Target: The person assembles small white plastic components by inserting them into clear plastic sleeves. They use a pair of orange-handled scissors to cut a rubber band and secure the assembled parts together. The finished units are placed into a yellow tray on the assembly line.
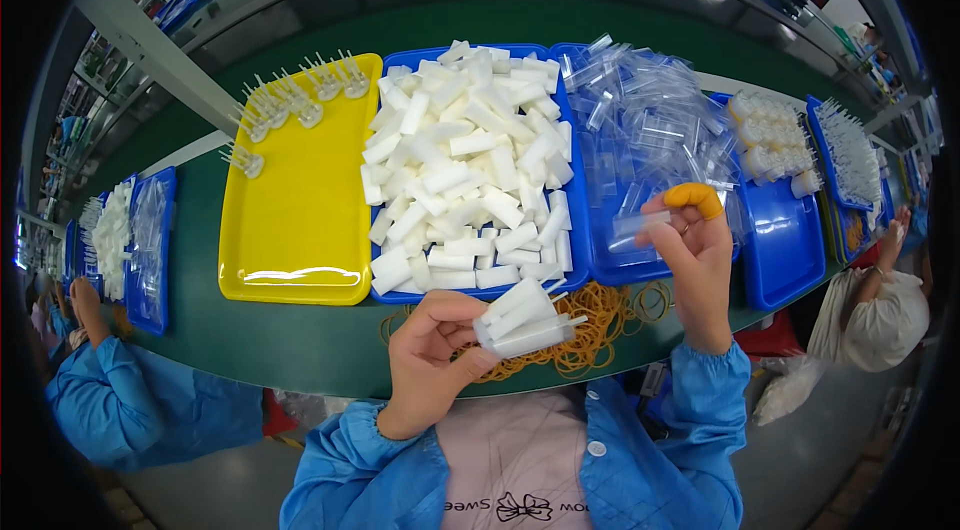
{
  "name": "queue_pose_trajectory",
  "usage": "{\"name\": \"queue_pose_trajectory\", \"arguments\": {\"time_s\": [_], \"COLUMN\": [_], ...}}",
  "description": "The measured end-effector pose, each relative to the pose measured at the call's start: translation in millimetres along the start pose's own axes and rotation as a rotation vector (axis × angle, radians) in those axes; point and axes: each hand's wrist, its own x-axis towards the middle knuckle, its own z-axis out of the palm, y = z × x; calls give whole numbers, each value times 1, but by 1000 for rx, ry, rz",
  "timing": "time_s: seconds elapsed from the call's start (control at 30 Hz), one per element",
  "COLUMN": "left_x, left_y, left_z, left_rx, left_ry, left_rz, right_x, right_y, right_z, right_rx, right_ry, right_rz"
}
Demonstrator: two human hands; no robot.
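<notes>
Head view: my left hand curls shut around a bundle of white tubes over the rubber bands; my right hand pinches what looks like one clear sleeve.

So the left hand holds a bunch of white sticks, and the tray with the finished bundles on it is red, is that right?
Not quite. The left hand does hold the white sticks, but the tray with the bundles is yellow, not red. The head view shows it.
</notes>
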Motion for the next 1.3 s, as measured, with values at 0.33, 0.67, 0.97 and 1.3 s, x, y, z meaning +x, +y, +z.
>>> {"name": "queue_pose_trajectory", "arguments": {"time_s": [0.33, 0.67, 0.97, 1.3], "left_x": [-4, -3, 8, 5], "left_y": [3, 6, 21, 14], "left_z": [5, 4, 15, 14], "left_rx": [415, 625, 832, 680], "left_ry": [-12, -65, -156, -277], "left_rz": [275, 361, 222, 158], "right_x": [-33, -33, -36, -35], "right_y": [-13, -15, -10, -9], "right_z": [32, 34, 39, 34], "right_rx": [211, 187, 82, 111], "right_ry": [6, -74, -63, -95], "right_rz": [85, 174, 117, 201]}}
